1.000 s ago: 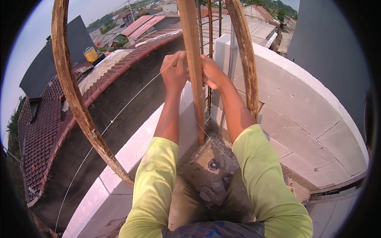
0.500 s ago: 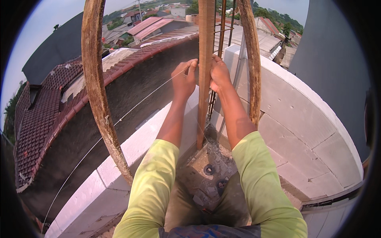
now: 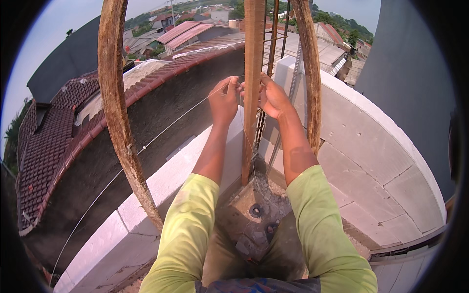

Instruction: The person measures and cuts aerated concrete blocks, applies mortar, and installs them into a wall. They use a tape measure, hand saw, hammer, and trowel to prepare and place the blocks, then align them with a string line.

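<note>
A thin white string (image 3: 178,120) runs taut from the lower left up to an upright wooden post (image 3: 251,102). On the post's left side, my left hand (image 3: 222,99) pinches the string between thumb and fingers. Across the post, my right hand (image 3: 275,99) is closed with bent fingers at the wood's edge; some fingertips pass behind it, and what they grip is hidden. A loose length of string hangs beside the post toward the floor.
Curved, rough wooden poles stand at left (image 3: 116,93) and right (image 3: 311,83). Steel reinforcing bars (image 3: 273,44) rise behind the post. Pale block walls (image 3: 361,141) meet at this corner. Rubble lies on the floor (image 3: 239,207) below. A tiled roof (image 3: 53,127) lies beyond.
My right hand has turned slightly and dropped a little, its fingertips now showing past the post's left side. My left hand has shifted slightly down and left. More loose string shows below.
</note>
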`<state>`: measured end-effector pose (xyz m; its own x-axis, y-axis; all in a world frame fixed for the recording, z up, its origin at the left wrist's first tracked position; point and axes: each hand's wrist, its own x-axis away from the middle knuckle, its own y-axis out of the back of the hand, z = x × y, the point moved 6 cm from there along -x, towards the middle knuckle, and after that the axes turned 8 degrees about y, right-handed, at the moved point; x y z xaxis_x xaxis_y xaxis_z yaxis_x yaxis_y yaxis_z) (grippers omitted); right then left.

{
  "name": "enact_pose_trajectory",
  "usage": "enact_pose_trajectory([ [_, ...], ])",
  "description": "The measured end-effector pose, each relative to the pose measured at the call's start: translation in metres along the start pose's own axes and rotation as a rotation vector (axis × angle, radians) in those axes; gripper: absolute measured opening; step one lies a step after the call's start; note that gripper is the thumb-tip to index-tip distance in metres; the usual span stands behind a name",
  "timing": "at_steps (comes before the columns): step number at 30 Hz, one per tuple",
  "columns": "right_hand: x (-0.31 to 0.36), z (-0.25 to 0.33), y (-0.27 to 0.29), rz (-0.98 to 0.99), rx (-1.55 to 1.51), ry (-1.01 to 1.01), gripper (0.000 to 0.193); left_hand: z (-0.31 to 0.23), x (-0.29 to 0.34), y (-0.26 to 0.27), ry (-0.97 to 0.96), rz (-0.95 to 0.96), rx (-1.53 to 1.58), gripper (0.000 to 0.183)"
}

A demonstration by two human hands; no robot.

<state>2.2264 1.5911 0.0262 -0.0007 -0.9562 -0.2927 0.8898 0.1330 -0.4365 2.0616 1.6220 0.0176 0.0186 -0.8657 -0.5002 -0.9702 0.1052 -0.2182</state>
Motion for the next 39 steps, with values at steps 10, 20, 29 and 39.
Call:
enact_pose_trajectory([
  [10, 0.032, 0.01, 0.005, -0.135, 0.046, 0.128, 0.03, -0.004, 0.015, -0.023, 0.132, 0.186, 0.025, 0.031],
  [20, 0.03, 0.007, 0.004, -0.274, -0.067, 0.345, 0.026, 0.013, 0.007, -0.017, 0.343, 0.474, 0.153, 0.04],
  [29, 0.043, 0.016, -0.002, -0.495, 0.231, 0.618, 0.031, 0.006, 0.018, -0.022, 0.474, 0.427, 0.348, 0.043],
  [39, 0.062, 0.048, -0.022, -0.696, 0.903, 0.836, 0.04, 0.003, 0.013, -0.035, 0.518, 0.334, 0.364, 0.038],
])
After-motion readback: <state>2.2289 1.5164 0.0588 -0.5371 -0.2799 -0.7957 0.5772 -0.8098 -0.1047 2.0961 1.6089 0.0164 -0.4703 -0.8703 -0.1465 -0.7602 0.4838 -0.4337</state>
